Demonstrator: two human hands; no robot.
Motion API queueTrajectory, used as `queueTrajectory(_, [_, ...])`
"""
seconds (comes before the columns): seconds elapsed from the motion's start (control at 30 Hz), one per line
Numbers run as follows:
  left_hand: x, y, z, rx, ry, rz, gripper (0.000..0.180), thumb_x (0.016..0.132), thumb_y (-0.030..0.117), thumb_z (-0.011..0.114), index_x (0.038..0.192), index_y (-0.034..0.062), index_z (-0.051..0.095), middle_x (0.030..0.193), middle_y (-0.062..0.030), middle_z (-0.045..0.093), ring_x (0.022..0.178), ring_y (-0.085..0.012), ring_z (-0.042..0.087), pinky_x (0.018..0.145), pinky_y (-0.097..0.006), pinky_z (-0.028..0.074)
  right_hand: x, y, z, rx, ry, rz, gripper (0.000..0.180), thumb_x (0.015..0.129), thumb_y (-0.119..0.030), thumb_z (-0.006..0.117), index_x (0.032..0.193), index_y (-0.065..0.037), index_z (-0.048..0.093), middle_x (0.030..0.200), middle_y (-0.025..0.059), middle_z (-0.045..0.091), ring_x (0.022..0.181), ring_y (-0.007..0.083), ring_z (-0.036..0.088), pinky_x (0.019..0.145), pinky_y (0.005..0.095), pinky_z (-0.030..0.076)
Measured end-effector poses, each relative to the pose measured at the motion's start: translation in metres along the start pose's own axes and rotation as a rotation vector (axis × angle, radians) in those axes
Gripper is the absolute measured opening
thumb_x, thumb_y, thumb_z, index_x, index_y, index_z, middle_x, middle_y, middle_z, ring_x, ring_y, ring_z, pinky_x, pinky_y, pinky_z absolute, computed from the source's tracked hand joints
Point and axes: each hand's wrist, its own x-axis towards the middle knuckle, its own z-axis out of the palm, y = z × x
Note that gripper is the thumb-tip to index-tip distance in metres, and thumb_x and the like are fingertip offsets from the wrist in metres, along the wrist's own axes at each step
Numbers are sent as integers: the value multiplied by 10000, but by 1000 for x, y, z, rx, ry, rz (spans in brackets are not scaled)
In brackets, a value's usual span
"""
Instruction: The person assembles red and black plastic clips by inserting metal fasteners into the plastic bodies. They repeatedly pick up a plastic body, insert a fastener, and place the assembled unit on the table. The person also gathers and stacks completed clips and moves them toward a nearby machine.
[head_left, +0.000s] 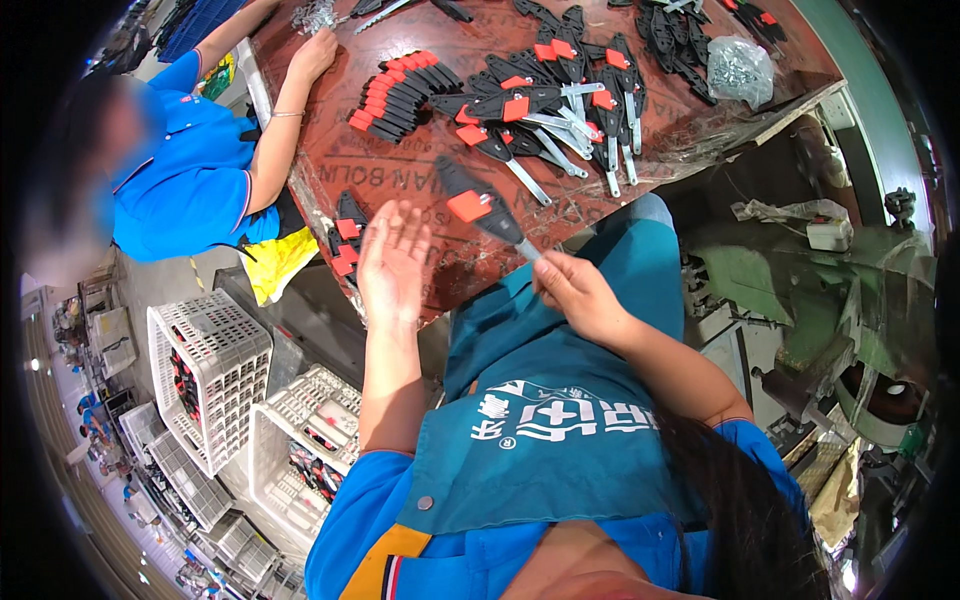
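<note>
My right hand [582, 295] pinches the metal end of a black-and-red plastic part with a flat metal bar [470, 205], held tilted above the table's near edge. Its black body points up and away to the left, slightly blurred. Close by on the left, my left hand [395, 262] is raised palm up with fingers stretched, holding nothing. Beyond my hands lies a loose pile of similar black-and-red parts [515, 108], many with metal bars sticking out. Left of that pile, several black pieces with red ends [405, 95] lie in neat rows.
The red-brown table [330, 130] also carries a clear bag of small metal hardware [740, 72], black parts [672, 40], and black-and-red pieces [347, 232]. A co-worker in blue [190, 170] reaches toward small metal pieces [314, 16]. White crates [225, 385] stand lower left; green machinery [800, 290] stands right.
</note>
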Motion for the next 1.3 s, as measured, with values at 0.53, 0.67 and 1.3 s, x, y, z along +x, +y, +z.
queueTrajectory(0.53, [121, 98, -58, 1834, 149, 386, 591, 886, 417, 679, 1230, -51, 573, 1207, -255, 624, 1136, -388, 601, 956, -429, 476, 28, 12, -44, -1071, 478, -403, 486, 845, -143, 716, 1248, 0, 485, 1271, 192, 472, 993, 356, 630, 770, 412, 557])
queueTrajectory(0.67, [79, 73, -101, 1877, 222, 255, 786, 852, 535, 672, 1325, -67, 492, 1263, -303, 573, 1199, -457, 527, 1008, -491, 421, 24, 11, -81, -892, 559, -332, 440, 858, -109, 698, 1233, -4, 494, 1282, 203, 447, 952, 331, 631, 750, 406, 553])
queueTrajectory(1.3, [39, -6, -117, 1374, 449, 593, 606, 953, 231, 630, 1408, -94, 394, 1393, -265, 478, 1284, -360, 473, 1114, -417, 331, 253, -89, -294, -1512, 1099, -436, 370, 861, -238, 618, 1113, 19, 527, 1213, 221, 539, 1142, 419, 515, 911, 503, 480])
